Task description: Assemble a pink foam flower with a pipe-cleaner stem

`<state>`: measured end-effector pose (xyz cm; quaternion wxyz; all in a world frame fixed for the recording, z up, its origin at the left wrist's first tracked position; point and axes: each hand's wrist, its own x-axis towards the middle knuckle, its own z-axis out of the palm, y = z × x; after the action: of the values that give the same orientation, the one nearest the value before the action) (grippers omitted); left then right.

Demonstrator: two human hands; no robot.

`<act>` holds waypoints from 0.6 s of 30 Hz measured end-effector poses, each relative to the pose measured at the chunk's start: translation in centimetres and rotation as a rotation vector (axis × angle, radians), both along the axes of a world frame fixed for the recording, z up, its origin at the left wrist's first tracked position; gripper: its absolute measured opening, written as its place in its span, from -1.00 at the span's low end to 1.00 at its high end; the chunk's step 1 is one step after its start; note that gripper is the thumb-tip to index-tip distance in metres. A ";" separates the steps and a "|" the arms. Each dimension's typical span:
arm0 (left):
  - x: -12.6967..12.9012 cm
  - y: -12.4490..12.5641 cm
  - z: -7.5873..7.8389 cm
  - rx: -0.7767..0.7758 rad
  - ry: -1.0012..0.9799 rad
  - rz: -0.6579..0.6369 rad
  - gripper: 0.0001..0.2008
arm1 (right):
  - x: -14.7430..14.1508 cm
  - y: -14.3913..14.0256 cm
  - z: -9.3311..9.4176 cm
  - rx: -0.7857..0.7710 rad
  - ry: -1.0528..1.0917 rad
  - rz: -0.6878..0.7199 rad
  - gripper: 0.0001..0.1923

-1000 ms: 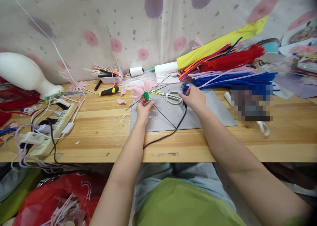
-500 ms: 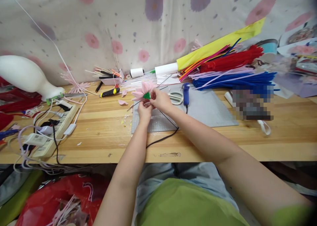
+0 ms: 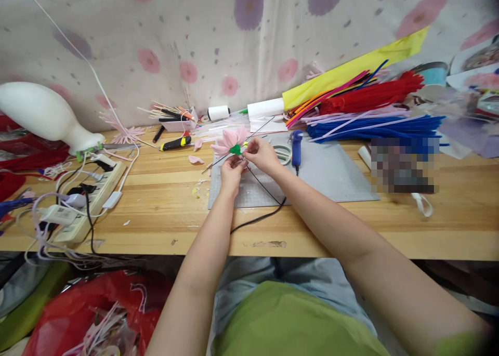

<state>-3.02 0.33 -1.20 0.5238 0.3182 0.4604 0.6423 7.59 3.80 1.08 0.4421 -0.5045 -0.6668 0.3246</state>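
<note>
A pink artificial flower (image 3: 230, 137) with a green base (image 3: 235, 149) is held above the grey cutting mat (image 3: 335, 176), its petals pointing up and to the left. My left hand (image 3: 231, 175) is closed just below the green base, gripping the flower by its stem. The thin dark stem (image 3: 263, 184) slants from the fingers toward the lower right. Beside the base, my right hand (image 3: 263, 156) has thumb and fingers pinched together; whatever lies between them is too small to make out. Another thin dark rod (image 3: 208, 168) runs diagonally behind the hands.
A blue glue gun (image 3: 297, 149) stands on the mat beside scissors (image 3: 284, 153). Bundles of blue (image 3: 374, 128) and red pipe cleaners (image 3: 374, 95) lie at the back right. A yellow-black cutter (image 3: 175, 143), a power strip (image 3: 91, 205) and a white foam form (image 3: 42, 109) are on the left.
My right fingers have drawn back slightly from the green base, which shows more fully now. The flower has turned a little. The whole view has shifted slightly.
</note>
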 end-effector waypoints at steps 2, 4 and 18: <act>-0.2 -0.1 0.3 -0.025 -0.028 -0.034 -0.70 | 0.1 0.2 -0.2 0.001 0.032 0.015 -0.83; -0.3 -0.2 0.7 -0.039 -0.078 -0.085 -0.73 | 0.1 0.2 -0.2 0.015 0.053 0.034 -0.83; -0.4 0.1 0.3 -0.045 0.019 0.078 -0.77 | 0.5 -1.4 0.7 0.154 -0.140 0.084 -0.89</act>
<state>-3.41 0.48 -0.85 0.5008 0.2943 0.4918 0.6486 8.06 2.44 1.74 0.4178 -0.4621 -0.7396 0.2549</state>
